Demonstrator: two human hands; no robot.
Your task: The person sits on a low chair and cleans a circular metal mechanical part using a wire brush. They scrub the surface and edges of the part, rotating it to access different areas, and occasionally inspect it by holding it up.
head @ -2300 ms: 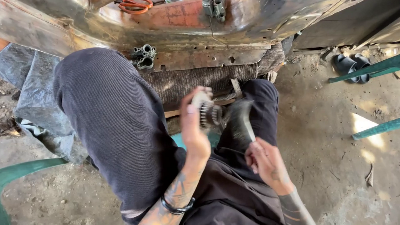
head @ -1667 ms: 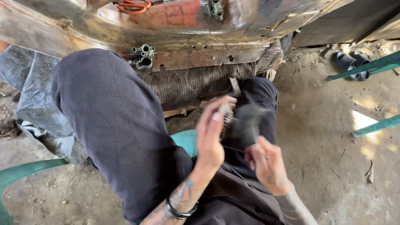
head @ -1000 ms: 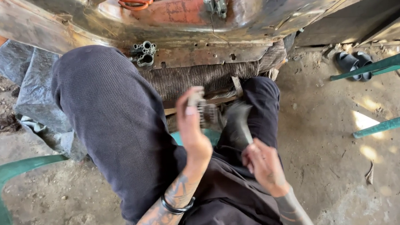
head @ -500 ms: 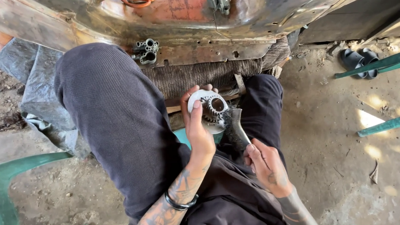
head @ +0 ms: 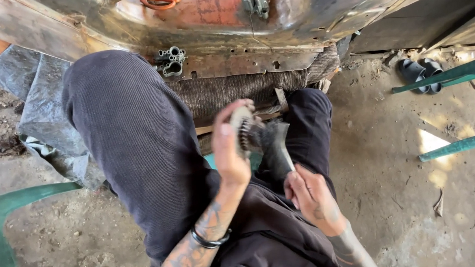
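Toothed metal gear (head: 243,128), bristly brush (head: 276,144)

Dull grey metal on the toothed part (head: 243,128), greasy-looking and ribbed, gripped in the bare left hand (head: 232,145); dark bristles on the brush (head: 276,147), matt and blurred, with a pale handle held by the right hand (head: 307,193). Fine-ribbed dark cloth on the trousers (head: 133,137), soft and matt. Rusty, scorched sheet metal on the body panel (head: 227,24), patchy orange-brown with a faint sheen. Cast grey metal on the small carburettor-like piece (head: 170,61), rough and dull. Smooth green plastic on the chairs (head: 3,231), slightly glossy. Dusty, cracked concrete on the floor (head: 431,213), rough and matt. Creased grey tarpaulin (head: 37,106), dull
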